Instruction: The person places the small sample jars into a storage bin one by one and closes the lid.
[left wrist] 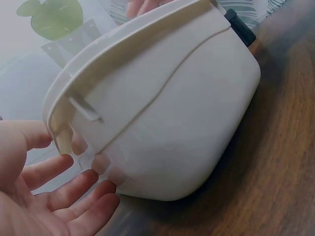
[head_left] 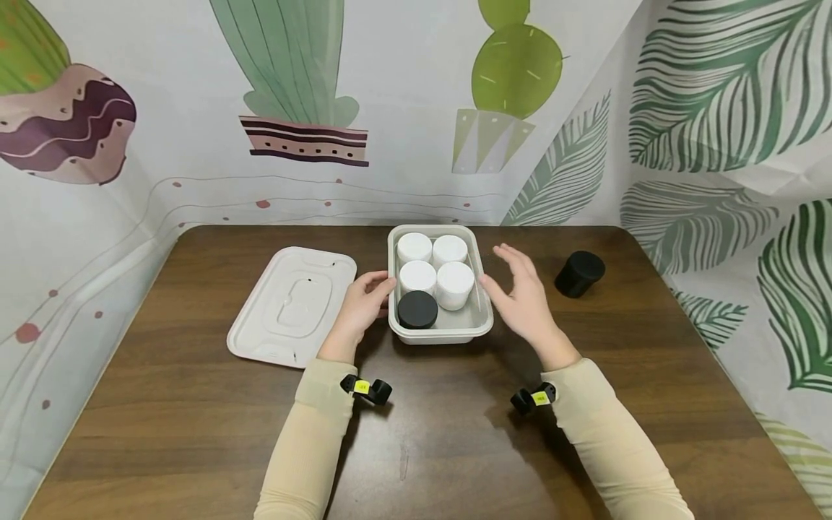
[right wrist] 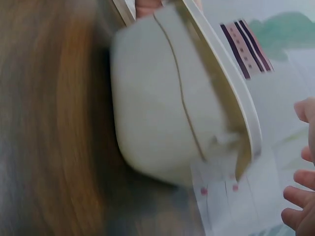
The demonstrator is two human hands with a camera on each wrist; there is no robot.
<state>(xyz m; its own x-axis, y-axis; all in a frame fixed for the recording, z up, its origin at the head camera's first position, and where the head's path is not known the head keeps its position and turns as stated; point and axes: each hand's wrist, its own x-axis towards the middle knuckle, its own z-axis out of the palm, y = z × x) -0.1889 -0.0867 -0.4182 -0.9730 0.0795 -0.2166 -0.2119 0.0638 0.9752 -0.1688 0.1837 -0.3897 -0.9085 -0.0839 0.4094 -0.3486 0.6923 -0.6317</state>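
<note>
A pale plastic box (head_left: 482,326) stands on the table, holding several white round jars (head_left: 418,276) and one black-topped jar (head_left: 417,309) at its front left corner. My left hand (head_left: 361,307) is at the box's left side, thumb by the rim. In the left wrist view its fingertips (left wrist: 109,187) lie against the outer wall, loosely spread. My right hand (head_left: 525,300) hovers beside the right rim with fingers extended and holds nothing. The right wrist view shows it apart from the box wall (right wrist: 152,98).
Left of the box lies a flat pale lid (head_left: 260,318). A black jar (head_left: 580,274) stands at the right of the brown wooden table (head_left: 429,448). Behind the table hangs a cloth (head_left: 416,87) printed with cacti and leaves.
</note>
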